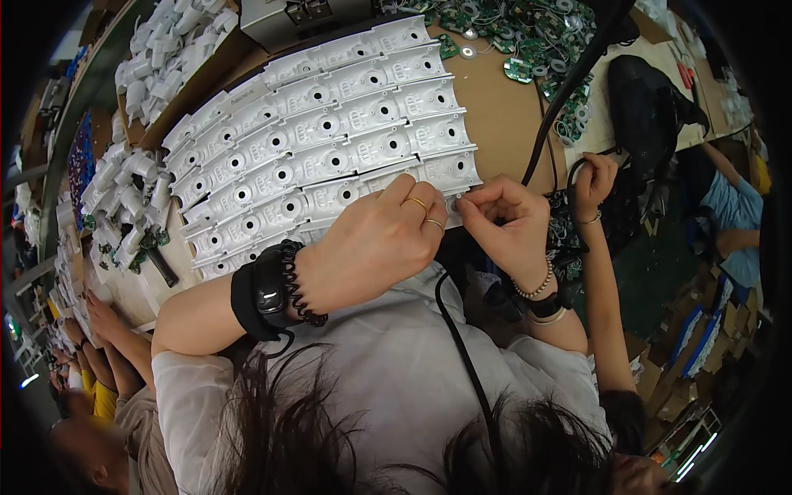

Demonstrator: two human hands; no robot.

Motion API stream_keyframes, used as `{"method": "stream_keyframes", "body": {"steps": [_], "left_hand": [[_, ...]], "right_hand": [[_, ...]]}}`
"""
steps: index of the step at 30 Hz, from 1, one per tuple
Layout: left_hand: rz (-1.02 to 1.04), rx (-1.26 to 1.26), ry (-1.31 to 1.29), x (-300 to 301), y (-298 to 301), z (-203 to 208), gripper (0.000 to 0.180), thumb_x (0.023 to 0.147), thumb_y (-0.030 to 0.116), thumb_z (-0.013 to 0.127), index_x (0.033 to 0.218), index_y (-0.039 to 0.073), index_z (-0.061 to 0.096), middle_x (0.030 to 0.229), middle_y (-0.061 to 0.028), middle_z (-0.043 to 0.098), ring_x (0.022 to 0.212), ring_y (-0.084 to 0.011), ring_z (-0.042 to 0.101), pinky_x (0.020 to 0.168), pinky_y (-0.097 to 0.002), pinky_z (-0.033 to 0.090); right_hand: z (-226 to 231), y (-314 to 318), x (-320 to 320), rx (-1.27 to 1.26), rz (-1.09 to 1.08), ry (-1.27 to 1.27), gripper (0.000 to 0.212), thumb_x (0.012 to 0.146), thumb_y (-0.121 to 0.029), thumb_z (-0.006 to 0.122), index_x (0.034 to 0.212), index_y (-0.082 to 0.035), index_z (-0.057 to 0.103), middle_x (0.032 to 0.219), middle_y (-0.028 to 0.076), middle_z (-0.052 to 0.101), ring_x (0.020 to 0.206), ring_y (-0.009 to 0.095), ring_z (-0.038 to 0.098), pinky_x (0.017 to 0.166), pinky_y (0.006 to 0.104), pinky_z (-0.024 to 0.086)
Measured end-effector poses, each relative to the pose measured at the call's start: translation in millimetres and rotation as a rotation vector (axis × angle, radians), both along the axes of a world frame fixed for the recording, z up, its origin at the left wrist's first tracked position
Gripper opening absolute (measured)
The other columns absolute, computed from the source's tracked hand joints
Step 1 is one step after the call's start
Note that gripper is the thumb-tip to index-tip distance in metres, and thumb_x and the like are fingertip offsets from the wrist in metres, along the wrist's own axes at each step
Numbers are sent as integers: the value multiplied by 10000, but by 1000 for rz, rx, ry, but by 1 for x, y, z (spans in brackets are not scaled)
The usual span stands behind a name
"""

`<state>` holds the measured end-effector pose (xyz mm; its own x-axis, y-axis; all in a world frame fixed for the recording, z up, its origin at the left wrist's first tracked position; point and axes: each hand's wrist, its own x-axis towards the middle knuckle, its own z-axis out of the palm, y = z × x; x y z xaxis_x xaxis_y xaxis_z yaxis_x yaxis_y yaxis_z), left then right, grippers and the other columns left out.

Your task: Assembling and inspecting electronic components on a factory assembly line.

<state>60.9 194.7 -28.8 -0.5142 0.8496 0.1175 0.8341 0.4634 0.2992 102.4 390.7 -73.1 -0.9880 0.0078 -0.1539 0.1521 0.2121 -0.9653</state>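
Rows of white molded plastic housings [327, 125], each with a dark round hole, lie side by side on the bench before me. Over the nearest row, my left hand [371, 239] is closed with its fingers curled under; what they grip is hidden. My right hand [510, 227] sits at that row's right end, thumb and forefinger pinched together. Something tiny may be between those fingertips, too small to name. Both hands are close together at the near right corner of the rows.
Green circuit boards [528, 37] with wires are heaped at the far right. White plastic parts fill a carton [186, 78] and a left-hand pile [124, 194]. A black cable [569, 91] crosses the right side. Another person's hand [594, 186] is raised at right; a black bag [648, 107] lies beyond.
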Motion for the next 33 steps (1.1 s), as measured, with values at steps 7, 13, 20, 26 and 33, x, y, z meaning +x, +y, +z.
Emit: {"method": "stream_keyframes", "body": {"steps": [7, 13, 20, 26, 33], "left_hand": [[-6, 35, 13, 0, 4, 4, 338, 702, 104, 655, 1017, -14, 626, 837, -83, 498, 802, -214, 529, 595, -279, 491], [21, 72, -12, -1, 8, 0, 240, 706, 64, 575, 900, -68, 628, 820, -106, 501, 825, -223, 521, 624, -277, 486], [16, 24, -1, -3, 11, -2, 280, 703, 101, 679, 973, 28, 663, 860, -77, 499, 820, -213, 539, 613, -293, 499], [24, 11, 0, -2, 13, -1, 268, 707, 114, 682, 958, 25, 658, 874, -77, 519, 835, -207, 545, 606, -290, 503], [21, 72, 112, 4, 14, -4, 222, 686, 70, 594, 860, -64, 630, 793, -85, 514, 779, -188, 525, 577, -253, 487]], "right_hand": [[10, 7, -4, 93, 134, 180, 66, 776, 53, 634, 841, 39, 632, 823, 61, 622, 633, 59, 576, 532, 176, 442], [26, 18, -11, 224, 363, 218, 186, 774, 72, 575, 940, 30, 648, 803, 92, 593, 650, 154, 577, 578, 240, 448], [27, 34, -22, 231, 560, 217, 302, 765, 71, 533, 1046, 11, 628, 797, 119, 580, 699, 226, 589, 609, 289, 448], [36, 36, -20, 464, 652, 185, 407, 743, 41, 517, 1126, -48, 623, 745, 142, 603, 621, 271, 591, 563, 325, 450], [37, 40, -15, 529, 665, 134, 449, 746, 26, 512, 1164, -99, 619, 707, 130, 604, 565, 265, 578, 538, 321, 452]]}}
